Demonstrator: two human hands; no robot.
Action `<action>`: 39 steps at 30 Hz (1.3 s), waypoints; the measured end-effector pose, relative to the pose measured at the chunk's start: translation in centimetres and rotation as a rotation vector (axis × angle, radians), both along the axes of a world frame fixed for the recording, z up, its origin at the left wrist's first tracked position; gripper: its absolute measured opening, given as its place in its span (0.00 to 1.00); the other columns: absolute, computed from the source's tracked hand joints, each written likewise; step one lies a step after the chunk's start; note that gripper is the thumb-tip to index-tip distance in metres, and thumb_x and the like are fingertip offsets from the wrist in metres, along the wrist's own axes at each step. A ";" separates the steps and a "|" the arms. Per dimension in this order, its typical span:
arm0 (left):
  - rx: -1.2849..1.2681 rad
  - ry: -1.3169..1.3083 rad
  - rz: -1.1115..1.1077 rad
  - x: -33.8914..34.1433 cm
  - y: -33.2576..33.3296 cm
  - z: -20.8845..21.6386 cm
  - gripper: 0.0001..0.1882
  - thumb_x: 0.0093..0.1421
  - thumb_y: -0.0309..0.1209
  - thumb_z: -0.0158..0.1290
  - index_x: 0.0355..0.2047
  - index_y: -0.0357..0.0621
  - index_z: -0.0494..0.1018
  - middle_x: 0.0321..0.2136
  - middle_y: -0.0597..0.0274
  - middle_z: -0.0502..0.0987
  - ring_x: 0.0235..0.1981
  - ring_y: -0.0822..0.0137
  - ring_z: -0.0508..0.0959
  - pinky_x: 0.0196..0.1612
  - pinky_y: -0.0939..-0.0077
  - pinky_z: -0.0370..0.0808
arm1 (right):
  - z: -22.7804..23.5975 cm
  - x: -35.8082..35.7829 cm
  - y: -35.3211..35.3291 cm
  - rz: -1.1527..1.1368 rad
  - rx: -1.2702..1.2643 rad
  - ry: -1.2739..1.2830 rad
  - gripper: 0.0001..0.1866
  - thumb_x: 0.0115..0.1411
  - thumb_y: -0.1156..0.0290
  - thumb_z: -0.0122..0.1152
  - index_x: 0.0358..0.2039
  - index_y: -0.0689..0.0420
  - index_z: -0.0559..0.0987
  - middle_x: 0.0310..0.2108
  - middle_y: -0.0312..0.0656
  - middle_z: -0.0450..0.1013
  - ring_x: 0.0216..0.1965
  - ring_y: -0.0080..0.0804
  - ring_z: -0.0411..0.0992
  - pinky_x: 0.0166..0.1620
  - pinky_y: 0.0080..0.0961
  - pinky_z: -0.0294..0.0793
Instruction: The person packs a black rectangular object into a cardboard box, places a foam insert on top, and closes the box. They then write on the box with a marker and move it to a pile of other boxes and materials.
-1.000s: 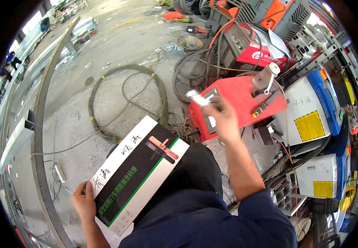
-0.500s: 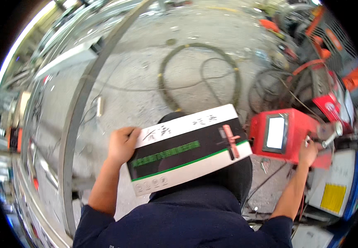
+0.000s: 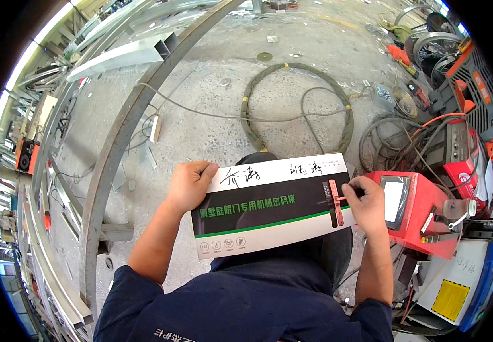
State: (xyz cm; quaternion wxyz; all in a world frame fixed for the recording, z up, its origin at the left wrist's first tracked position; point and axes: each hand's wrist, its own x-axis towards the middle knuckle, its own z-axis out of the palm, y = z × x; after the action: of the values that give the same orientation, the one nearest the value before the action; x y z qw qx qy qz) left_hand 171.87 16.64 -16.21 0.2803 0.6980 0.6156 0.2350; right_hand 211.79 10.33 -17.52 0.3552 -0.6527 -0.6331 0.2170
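Note:
A long flat cardboard box (image 3: 269, 219) lies tilted across my lap, white and black with a green stripe. Handwriting in black marks its white upper band, and a pinkish-red lever-handle lock is pictured at its right end. My left hand (image 3: 192, 181) grips the upper left corner, thumb on top and fingers tucked out of sight. At the right end, my right hand (image 3: 366, 205) has thumb and fingers closed about the edge beside the lock picture. A red machine (image 3: 423, 202) with a light panel stands just right of that hand.
Pens (image 3: 428, 221) and a clear cup (image 3: 457, 208) sit on the red machine. Beyond my knees, a coiled hose (image 3: 249, 122) lies on the concrete floor. A steel frame beam (image 3: 115, 137) curves past on the left; tangled cables (image 3: 386, 142) lie at right.
My right hand has left the top of the red machine and come to the box's right end. My left hand keeps its hold, and the whole view has shifted somewhat.

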 end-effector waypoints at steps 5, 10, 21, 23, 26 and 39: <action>-0.033 -0.049 0.041 -0.2 -0.3 -0.2 0.15 0.65 0.36 0.53 0.33 0.34 0.80 0.23 0.47 0.79 0.22 0.60 0.78 0.30 0.66 0.73 | -0.4 -1.4 -1.2 0.034 -0.057 0.045 0.07 0.55 0.73 0.68 0.28 0.63 0.79 0.22 0.45 0.73 0.23 0.32 0.73 0.29 0.26 0.70; -0.009 -0.128 0.046 -0.1 -0.3 -0.6 0.15 0.66 0.35 0.53 0.33 0.33 0.79 0.21 0.53 0.78 0.23 0.72 0.73 0.30 0.70 0.72 | 3.3 -2.7 -2.2 0.448 0.109 0.716 0.06 0.54 0.74 0.63 0.23 0.61 0.77 0.21 0.35 0.72 0.24 0.28 0.71 0.42 0.32 0.74; -0.033 -0.074 0.004 0.2 -0.3 -0.7 0.18 0.69 0.38 0.52 0.36 0.32 0.80 0.24 0.66 0.79 0.27 0.78 0.73 0.32 0.78 0.70 | 13.4 -8.8 -5.4 1.399 0.257 1.836 0.32 0.63 0.38 0.55 0.23 0.60 0.74 0.21 0.42 0.67 0.20 0.37 0.68 0.50 0.56 0.77; -0.026 -0.078 0.002 0.6 -0.3 -0.4 0.17 0.68 0.38 0.53 0.36 0.32 0.80 0.24 0.64 0.79 0.27 0.77 0.72 0.32 0.78 0.70 | 13.6 -8.9 -6.3 1.345 0.265 1.873 0.34 0.65 0.39 0.51 0.20 0.60 0.73 0.20 0.42 0.66 0.19 0.37 0.67 0.49 0.57 0.77; -0.012 -0.066 0.004 1.0 -0.3 -0.2 0.16 0.68 0.37 0.54 0.36 0.33 0.80 0.22 0.62 0.78 0.25 0.77 0.72 0.30 0.76 0.70 | 13.0 -6.2 -4.0 1.685 0.084 1.659 0.35 0.68 0.41 0.45 0.19 0.62 0.72 0.21 0.45 0.67 0.21 0.38 0.68 0.45 0.57 0.79; -0.009 -0.084 -0.009 0.3 -0.1 -0.8 0.15 0.67 0.36 0.53 0.35 0.34 0.80 0.22 0.57 0.78 0.24 0.73 0.74 0.30 0.74 0.71 | 10.0 -3.4 -1.3 0.914 0.402 1.261 0.32 0.68 0.44 0.46 0.21 0.60 0.75 0.19 0.39 0.66 0.21 0.30 0.65 0.39 0.42 0.75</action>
State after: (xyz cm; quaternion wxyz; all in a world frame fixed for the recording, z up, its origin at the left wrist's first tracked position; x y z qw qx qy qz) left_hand 172.21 16.55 -17.03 0.3100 0.6890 0.6012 0.2603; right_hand 208.41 9.01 -7.53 0.6324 -0.0073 -0.5448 0.5506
